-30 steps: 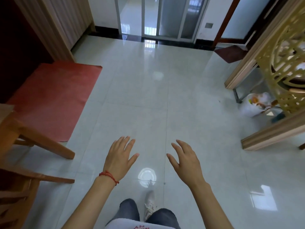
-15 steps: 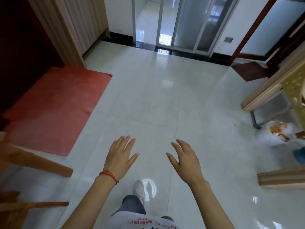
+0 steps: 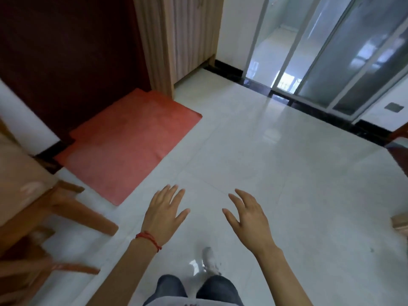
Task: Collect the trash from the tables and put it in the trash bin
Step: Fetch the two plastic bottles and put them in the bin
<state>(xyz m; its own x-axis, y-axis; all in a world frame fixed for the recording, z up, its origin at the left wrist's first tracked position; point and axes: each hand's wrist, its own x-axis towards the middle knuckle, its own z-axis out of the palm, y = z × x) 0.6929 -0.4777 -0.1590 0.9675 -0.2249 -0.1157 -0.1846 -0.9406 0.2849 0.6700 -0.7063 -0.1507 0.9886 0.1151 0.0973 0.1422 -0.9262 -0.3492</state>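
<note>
White tile floor lying beside red mat | left hand hovering, fingers spread, holding nothing | right hand hovering likewise, empty

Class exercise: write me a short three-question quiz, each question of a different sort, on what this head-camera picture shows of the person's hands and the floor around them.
1. True or false: the left hand holds a piece of trash.
2. Which lies on the tiled floor ahead and to the left? A) red mat B) blue bucket C) green towel
3. Fill in: the red string is worn on the ___ wrist.

Key:
1. False; both it and the right hand are empty, fingers spread.
2. A
3. left
</note>
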